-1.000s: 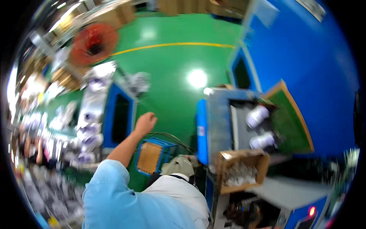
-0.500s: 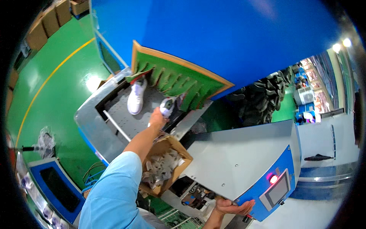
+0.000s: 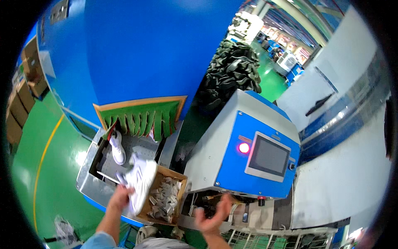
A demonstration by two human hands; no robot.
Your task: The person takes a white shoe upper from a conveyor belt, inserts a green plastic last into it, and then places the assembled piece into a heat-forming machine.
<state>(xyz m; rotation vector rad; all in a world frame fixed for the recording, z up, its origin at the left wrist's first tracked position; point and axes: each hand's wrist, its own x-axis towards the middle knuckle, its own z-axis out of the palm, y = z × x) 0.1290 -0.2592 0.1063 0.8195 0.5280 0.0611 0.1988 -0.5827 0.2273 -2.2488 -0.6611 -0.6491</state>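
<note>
The left hand (image 3: 120, 197) held a white shoe (image 3: 141, 180). Its fingers (image 3: 126, 191) were wrapped around the shoe's side, and the shoe stuck up and away from them, tilted over the edge of a cardboard box (image 3: 179, 195). The box (brown and open on top) was full of crumpled paper bits (image 3: 163, 198). Behind it was a grey metal tray (image 3: 89, 166) with another white shoe (image 3: 117, 148) lying in it, near the green flap curtain (image 3: 141, 118). The right hand (image 3: 213, 216) was empty, with its fingers spread wide, just below the blue and white machine (image 3: 244, 153).
</note>
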